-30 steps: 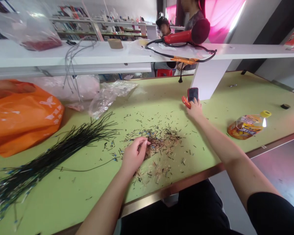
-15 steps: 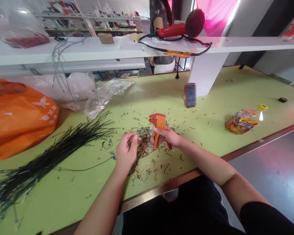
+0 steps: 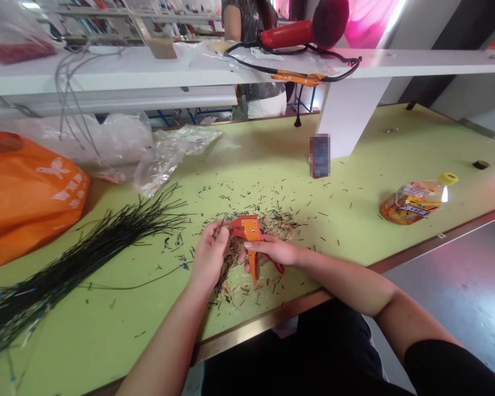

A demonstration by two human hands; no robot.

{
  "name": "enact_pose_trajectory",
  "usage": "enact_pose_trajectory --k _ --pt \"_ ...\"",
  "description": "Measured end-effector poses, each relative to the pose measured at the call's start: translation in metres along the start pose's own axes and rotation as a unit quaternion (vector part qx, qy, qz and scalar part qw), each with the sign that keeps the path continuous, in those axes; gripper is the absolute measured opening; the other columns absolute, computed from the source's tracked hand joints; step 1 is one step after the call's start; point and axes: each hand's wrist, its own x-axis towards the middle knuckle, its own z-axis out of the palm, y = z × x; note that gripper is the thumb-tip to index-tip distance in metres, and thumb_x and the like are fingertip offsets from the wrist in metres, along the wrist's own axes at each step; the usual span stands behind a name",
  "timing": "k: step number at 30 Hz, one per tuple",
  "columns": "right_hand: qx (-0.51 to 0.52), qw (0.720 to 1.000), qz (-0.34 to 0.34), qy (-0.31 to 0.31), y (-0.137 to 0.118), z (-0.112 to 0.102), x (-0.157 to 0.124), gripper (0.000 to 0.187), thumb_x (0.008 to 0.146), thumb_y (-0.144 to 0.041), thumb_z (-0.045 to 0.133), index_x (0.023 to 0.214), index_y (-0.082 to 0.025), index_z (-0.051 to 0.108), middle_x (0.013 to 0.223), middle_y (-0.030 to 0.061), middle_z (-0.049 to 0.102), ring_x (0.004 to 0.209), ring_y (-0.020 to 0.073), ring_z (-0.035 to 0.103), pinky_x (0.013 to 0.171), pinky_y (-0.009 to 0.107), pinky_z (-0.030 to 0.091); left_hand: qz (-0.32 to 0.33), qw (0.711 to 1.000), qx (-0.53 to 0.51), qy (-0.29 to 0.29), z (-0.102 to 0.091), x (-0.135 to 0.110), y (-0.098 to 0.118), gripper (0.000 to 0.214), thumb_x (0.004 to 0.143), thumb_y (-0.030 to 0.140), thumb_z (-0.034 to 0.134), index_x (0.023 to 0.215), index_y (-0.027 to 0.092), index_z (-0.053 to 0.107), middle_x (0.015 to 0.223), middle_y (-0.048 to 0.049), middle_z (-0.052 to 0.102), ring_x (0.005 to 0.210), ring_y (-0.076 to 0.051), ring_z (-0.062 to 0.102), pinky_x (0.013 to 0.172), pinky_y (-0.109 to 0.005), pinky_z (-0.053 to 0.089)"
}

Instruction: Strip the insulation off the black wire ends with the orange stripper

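Note:
My right hand (image 3: 272, 252) grips the handles of an orange wire stripper (image 3: 247, 234), whose head points left. My left hand (image 3: 210, 256) is pinched on a thin dark wire piece held up to the stripper's jaws. Both hands hover over a pile of cut wire scraps and stripped insulation (image 3: 251, 275) near the front edge of the green table (image 3: 355, 165). A long bundle of black wires (image 3: 78, 261) lies to the left of my left hand.
An orange plastic bag (image 3: 28, 198) and clear bags (image 3: 165, 157) sit at the back left. A phone (image 3: 319, 155) leans against the white shelf post. A yellow-capped bottle (image 3: 416, 203) lies at the right. A red heat gun (image 3: 305, 30) rests on the shelf; a person stands behind it.
My right hand left the phone, brought the orange stripper to the scrap pile and turned its head toward my left hand. My left hand lifted a wire piece to the jaws.

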Motion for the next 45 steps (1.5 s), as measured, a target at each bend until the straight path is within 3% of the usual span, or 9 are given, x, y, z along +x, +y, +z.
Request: enact_pose_trajectory --k 5,12,17,21,25,31,35,39,45 --pt "0.026 0.999 -0.002 -0.033 0.004 0.004 0.002 0.052 0.088 -0.066 0.079 0.097 -0.014 0.074 0.098 0.008 0.077 0.081 0.0178 0.074 0.067 0.028 0.062 -0.179 0.956 -0.209 -0.099 0.011 -0.011 0.023 0.069 0.067 0.083 0.084 0.089 0.023 0.059 0.044 0.0089 0.049 0.033 -0.014 0.046 0.034 -0.027 0.045" --pt "0.099 0.989 0.041 -0.099 0.01 0.007 0.004 0.056 0.085 -0.057 0.086 0.122 -0.016 0.073 0.121 0.0147 0.079 0.111 0.0243 0.075 0.091 0.037 0.063 -0.237 0.928 -0.286 -0.006 0.008 -0.011 0.032 0.074 0.055 0.075 0.096 0.075 0.022 0.048 0.045 0.0122 0.04 0.029 -0.005 0.032 0.027 -0.017 0.026" --pt "0.099 0.991 0.073 -0.057 0.015 0.007 0.002 0.05 0.085 -0.048 0.087 0.12 -0.016 0.072 0.112 0.0114 0.079 0.102 0.0224 0.075 0.092 0.038 0.062 -0.177 0.945 -0.276 0.008 0.007 -0.008 0.019 0.067 0.062 0.075 0.092 0.076 0.021 0.056 0.049 0.0095 0.042 0.036 -0.007 0.04 0.034 -0.02 0.035" --pt "0.089 0.995 0.042 -0.015 0.005 0.004 -0.005 0.042 0.082 -0.051 0.086 0.1 -0.017 0.069 0.087 0.0039 0.073 0.08 0.0184 0.07 0.076 0.033 0.061 -0.111 0.967 -0.223 0.046 0.001 0.001 0.007 0.061 0.075 0.077 0.083 0.078 0.02 0.062 0.058 0.0056 0.047 0.044 -0.007 0.039 0.039 -0.02 0.032" --pt "0.14 0.99 -0.027 -0.005 -0.016 -0.004 -0.014 0.035 0.084 -0.049 0.079 0.084 -0.02 0.06 0.067 -0.0038 0.054 0.061 0.0133 0.054 0.061 0.028 0.052 -0.035 0.972 -0.211 0.1 -0.013 0.011 0.007 0.043 0.09 0.064 0.074 0.093 0.022 0.067 0.06 0.0068 0.042 0.046 -0.009 0.029 0.042 -0.023 0.021" --pt "0.157 0.986 -0.037 0.032 -0.015 -0.011 -0.014 0.041 0.094 -0.057 0.065 0.076 -0.023 0.049 0.056 -0.0097 0.034 0.046 0.0086 0.025 0.047 0.022 0.034 0.059 0.994 0.021 0.084 -0.018 0.004 0.008 0.028 0.106 0.048 0.055 0.113 0.022 0.063 0.069 0.0035 0.055 0.063 -0.014 0.052 0.063 -0.028 0.043" --pt "0.144 0.989 -0.004 -0.04 -0.008 -0.012 -0.011 0.044 0.093 -0.063 0.065 0.082 -0.022 0.054 0.059 -0.0084 0.04 0.047 0.0097 0.035 0.05 0.025 0.042 0.09 0.992 0.04 0.081 -0.017 0.0 0.004 0.022 0.108 0.044 0.048 0.118 0.024 0.051 0.067 0.0061 0.056 0.06 -0.015 0.055 0.066 -0.029 0.046" --pt "0.131 0.984 0.009 -0.122 -0.005 -0.011 -0.012 0.044 0.093 -0.062 0.068 0.093 -0.018 0.06 0.067 -0.0034 0.054 0.057 0.0133 0.051 0.06 0.03 0.053 0.105 0.982 0.122 0.096 -0.021 0.002 0.009 0.021 0.106 0.042 0.049 0.101 0.023 0.057 0.068 0.0031 0.059 0.062 -0.016 0.058 0.066 -0.03 0.046" --pt "0.162 0.979 0.027 -0.122 -0.005 -0.013 -0.015 0.046 0.094 -0.063 0.066 0.096 -0.018 0.059 0.071 -0.0023 0.056 0.06 0.0138 0.055 0.064 0.031 0.056 0.132 0.972 0.174 0.09 -0.024 0.001 0.018 0.027 0.107 0.038 0.048 0.105 0.021 0.068 0.087 -0.0045 0.073 0.082 -0.02 0.069 0.078 -0.031 0.054"
